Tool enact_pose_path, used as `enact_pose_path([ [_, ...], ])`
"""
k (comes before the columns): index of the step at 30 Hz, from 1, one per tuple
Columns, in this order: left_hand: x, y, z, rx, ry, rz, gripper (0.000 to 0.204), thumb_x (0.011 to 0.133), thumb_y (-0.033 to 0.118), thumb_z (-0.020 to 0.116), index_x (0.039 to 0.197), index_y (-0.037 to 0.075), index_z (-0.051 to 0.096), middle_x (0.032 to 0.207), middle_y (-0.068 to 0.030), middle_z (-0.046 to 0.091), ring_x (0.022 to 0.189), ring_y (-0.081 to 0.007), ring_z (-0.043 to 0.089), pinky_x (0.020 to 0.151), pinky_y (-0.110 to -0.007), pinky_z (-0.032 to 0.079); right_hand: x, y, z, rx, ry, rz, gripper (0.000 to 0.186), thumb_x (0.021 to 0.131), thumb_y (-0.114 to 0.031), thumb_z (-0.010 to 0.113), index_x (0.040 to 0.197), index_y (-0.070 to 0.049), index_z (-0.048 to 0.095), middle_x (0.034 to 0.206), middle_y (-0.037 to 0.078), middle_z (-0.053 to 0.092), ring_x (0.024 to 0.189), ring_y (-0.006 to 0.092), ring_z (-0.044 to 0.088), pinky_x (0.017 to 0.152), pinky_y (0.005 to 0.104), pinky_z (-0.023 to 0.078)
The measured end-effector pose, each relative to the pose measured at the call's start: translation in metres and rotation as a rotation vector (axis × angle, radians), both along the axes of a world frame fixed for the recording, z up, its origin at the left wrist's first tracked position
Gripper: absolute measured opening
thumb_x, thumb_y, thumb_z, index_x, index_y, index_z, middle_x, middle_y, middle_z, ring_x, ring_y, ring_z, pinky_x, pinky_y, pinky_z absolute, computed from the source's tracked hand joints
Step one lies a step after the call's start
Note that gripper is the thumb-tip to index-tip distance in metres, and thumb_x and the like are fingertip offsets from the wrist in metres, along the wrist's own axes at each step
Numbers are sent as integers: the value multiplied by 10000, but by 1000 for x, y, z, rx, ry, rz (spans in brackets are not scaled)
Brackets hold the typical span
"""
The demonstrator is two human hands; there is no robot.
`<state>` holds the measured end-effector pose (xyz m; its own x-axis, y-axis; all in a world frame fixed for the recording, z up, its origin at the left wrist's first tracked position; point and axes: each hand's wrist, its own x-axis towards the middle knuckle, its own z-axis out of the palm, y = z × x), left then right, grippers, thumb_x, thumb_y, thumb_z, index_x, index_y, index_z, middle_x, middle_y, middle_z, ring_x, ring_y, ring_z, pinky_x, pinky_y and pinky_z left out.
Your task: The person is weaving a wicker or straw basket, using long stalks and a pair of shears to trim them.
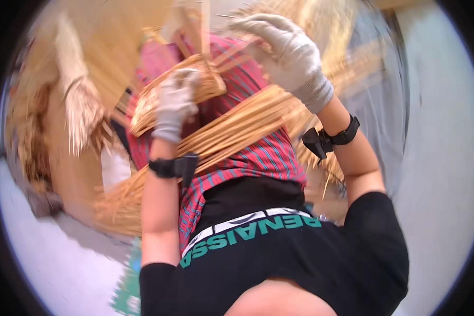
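A woven straw piece (pixel 208 84), longish and tan, lies over my lap on a red striped cloth (pixel 258 160). My left hand (pixel 177 96), in a pale work glove, is closed on its near edge, with the fingertips blurred. Up and to the right, my right hand (pixel 289 52), gloved the same way, is held with fingers stretched out and apart, and I see nothing gripped in it. Pale strips (pixel 205 34) rise from the far side of the woven piece. Below both hands, a bundle of loose straw stalks (pixel 242 124) runs slantwise across my thighs.
On the left lies a tied straw bundle (pixel 81 110) with a frayed end, beside darker straw (pixel 34 137). More straw (pixel 347 68) is heaped at the right, next to a grey sheet (pixel 384 116). A green mat (pixel 126 284) shows at the lower left.
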<state>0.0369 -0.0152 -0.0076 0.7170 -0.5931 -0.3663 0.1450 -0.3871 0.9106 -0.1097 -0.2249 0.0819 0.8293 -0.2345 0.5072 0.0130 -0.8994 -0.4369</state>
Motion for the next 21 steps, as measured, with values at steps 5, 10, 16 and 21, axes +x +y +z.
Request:
enact_pose_path([
  [5, -11, 27, 16, -113, -241, 63, 477, 1033, 240, 646, 1462, 74, 519, 1218, -129, 633, 640, -93, 587, 599, -234, 520, -142, -32, -27, 1197, 1055, 307, 351, 982, -350, 703, 1116, -28, 743, 911, 63, 751, 811, 147, 708, 760, 295, 588],
  [10, -50, 51, -1, 2, -586, -436, 601, 993, 260, 706, 1515, 74, 472, 1280, -137, 659, 1056, -249, 687, 955, -382, 547, -331, -10, -260, 954, 1093, -327, 317, 962, -335, 613, 1076, -74, 751, 983, 119, 768, 915, 244, 736, 824, 380, 583],
  [16, -83, 53, 17, 283, -361, -889, 876, 787, 210, 892, 1517, 66, 429, 1245, -179, 701, 1122, -282, 703, 967, -378, 555, -361, 116, -373, 940, 1052, -658, 274, 919, -235, 592, 1157, -163, 706, 1084, 149, 725, 1048, 339, 688, 922, 436, 539],
  [21, -82, 53, 37, 482, -336, -972, 787, 805, 239, 879, 1450, 74, 460, 1199, -174, 707, 1097, -273, 716, 941, -372, 563, -347, 195, -412, 338, 1025, -477, 341, 894, -212, 617, 1232, -194, 655, 1191, 110, 601, 1103, 345, 605, 861, 485, 524],
])
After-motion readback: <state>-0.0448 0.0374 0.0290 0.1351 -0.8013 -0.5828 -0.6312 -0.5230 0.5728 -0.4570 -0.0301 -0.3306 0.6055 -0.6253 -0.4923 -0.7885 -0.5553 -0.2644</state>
